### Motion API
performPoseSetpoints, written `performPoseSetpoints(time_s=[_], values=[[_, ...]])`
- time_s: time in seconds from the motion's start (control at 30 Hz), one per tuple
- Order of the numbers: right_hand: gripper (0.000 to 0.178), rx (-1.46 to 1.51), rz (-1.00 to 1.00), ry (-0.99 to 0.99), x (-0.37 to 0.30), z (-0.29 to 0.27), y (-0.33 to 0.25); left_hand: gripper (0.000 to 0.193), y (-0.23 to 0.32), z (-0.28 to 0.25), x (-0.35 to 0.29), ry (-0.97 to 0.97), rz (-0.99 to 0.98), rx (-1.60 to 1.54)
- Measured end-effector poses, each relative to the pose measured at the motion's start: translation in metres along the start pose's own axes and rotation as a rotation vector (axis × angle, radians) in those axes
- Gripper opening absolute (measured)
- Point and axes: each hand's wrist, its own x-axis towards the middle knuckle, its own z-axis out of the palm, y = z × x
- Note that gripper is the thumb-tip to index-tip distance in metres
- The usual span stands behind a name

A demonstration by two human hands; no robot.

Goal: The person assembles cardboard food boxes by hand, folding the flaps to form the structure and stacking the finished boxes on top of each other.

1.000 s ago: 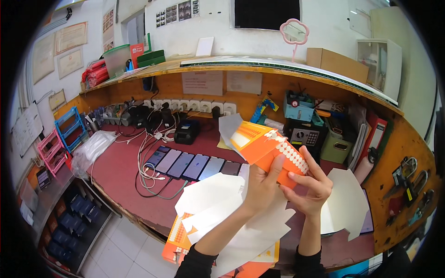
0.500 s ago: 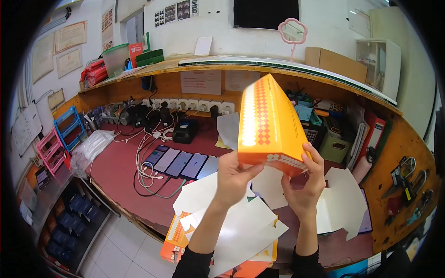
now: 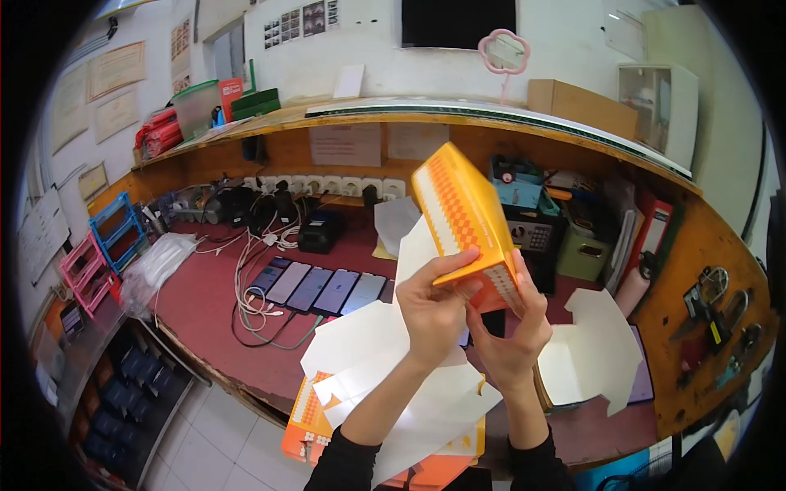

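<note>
A yellow and orange cardboard carton (image 3: 475, 209) with a white and orange checked pattern is held up, tilted, above the bench. My left hand (image 3: 432, 315) grips its lower left edge, thumb pressed on the patterned face. The fingers of my right hand (image 3: 517, 334) close around the lower right corner. A white flap of card shows left of the carton; I cannot tell whether it belongs to it. Beneath my forearms lie several flattened white-backed cartons (image 3: 442, 417), some showing orange printed sides. To the right stands a partly folded white-lined box (image 3: 583, 364) with its flap raised.
Several phones (image 3: 334, 290) lie in a row on the dark red bench (image 3: 205, 282), beside tangled white cables (image 3: 250, 295). A power strip (image 3: 327, 186) runs along the back. A green metal box (image 3: 585, 245) and a pink bottle (image 3: 637, 286) stand at right. Padlocks (image 3: 725, 311) hang farther right.
The carton has turned and moved slightly down and left. My left thumb has shifted up onto its printed face, and my right hand has moved a little left with it.
</note>
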Motion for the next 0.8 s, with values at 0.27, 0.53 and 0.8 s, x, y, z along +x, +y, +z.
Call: performPoseSetpoints(time_s=[0.27, 0.53, 0.8], values=[[0.075, 0.141, 0.378, -0.260, 0.048, -0.098, 0.033, 0.077, 0.009, 0.006, 0.003, -0.778, 0.112, 1.011], [0.062, 0.475, 1.051, -0.390, 0.060, -0.201, 0.099, 0.025, -0.015, 0.018, -0.035, -0.947, 0.197, 0.901], [0.048, -0.498, 0.456, -0.467, -0.125, -0.196, 0.030, 0.057, -0.034, 0.094, -0.050, -0.976, 0.006, 0.813]])
